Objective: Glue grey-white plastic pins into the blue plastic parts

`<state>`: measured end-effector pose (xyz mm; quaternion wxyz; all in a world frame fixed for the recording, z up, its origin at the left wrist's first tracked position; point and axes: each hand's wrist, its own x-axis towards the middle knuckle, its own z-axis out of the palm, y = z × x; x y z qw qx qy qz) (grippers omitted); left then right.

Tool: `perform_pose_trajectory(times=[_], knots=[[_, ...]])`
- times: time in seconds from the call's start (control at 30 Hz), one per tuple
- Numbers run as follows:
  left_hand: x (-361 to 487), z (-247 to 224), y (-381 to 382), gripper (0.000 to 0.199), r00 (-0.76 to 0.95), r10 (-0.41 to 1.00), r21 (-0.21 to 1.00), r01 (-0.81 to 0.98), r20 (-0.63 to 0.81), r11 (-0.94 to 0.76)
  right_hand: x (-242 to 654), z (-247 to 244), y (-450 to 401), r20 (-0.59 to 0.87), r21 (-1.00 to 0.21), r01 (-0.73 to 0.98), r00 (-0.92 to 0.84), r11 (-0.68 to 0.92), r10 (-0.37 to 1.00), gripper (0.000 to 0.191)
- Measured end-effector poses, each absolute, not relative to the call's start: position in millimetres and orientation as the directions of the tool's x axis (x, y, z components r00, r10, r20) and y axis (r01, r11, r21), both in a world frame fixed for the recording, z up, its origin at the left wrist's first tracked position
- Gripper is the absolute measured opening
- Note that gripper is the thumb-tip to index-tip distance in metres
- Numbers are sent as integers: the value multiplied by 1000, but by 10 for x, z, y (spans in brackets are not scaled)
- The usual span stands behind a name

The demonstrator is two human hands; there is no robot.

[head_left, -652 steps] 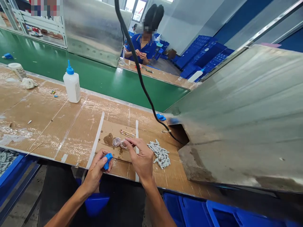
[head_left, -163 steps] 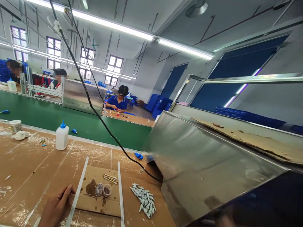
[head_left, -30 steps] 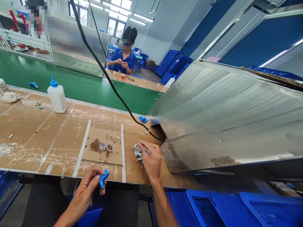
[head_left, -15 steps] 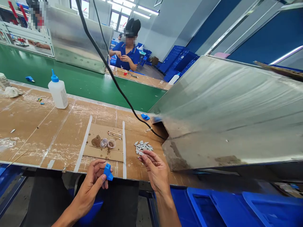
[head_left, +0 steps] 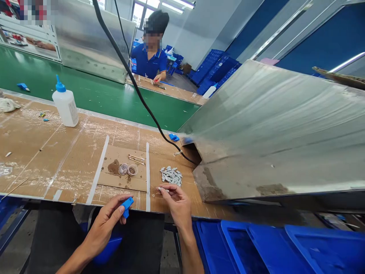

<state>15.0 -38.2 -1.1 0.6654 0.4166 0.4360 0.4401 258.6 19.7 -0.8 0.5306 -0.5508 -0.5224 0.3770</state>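
My left hand (head_left: 110,217) is closed on a small blue plastic part (head_left: 127,206) above the table's front edge. Between the thumb and fingertips of my right hand (head_left: 176,203) is a small pale grey piece (head_left: 162,189). Just beyond that hand lies a pile of similar grey pieces (head_left: 171,176). Left of the pile, a cardboard sheet (head_left: 114,183) held by white tape strips carries two small round cups (head_left: 132,170) side by side, several thin sticks (head_left: 136,159) and a brown wet stain (head_left: 113,167).
A white bottle with a blue cap (head_left: 65,106) stands at the back left. A black cable (head_left: 139,101) hangs across the view to a metal panel (head_left: 270,144) on the right. Across the green belt (head_left: 99,91), a person (head_left: 151,61) sits working. Blue crates (head_left: 236,243) are below right.
My right hand has moved left and toward me from the pile, carrying a grey piece. The blue part in my left hand has turned. Across the belt, the person's hand has lowered to the table.
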Motion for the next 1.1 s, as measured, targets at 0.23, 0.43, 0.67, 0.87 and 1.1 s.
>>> perform_pose_trajectory(times=[0.23, 0.43, 0.67, 0.87, 1.1], knots=[[133, -26, -368, 38, 217, 951, 937, -222, -222, 269, 2657, -47, 176, 352, -647, 680, -136, 346, 926, 17], [146, -21, -366, 38, 176, 951, 926, -242, -252, 290, 2737, -113, 126, 254, -695, 670, -108, 259, 961, 25], [141, 12, -233, 30, 196, 958, 913, -310, -210, 264, 2732, -118, 45, 167, -831, 546, 71, 102, 983, 24], [153, 26, -77, 28, 208, 961, 914, -325, -182, 244, 2737, -10, 59, 186, -908, 403, 148, 113, 971, 20], [128, -47, -89, 28, 189, 964, 890, -384, -186, 247, 2505, 109, 217, 182, -968, 214, 243, 131, 953, 19]])
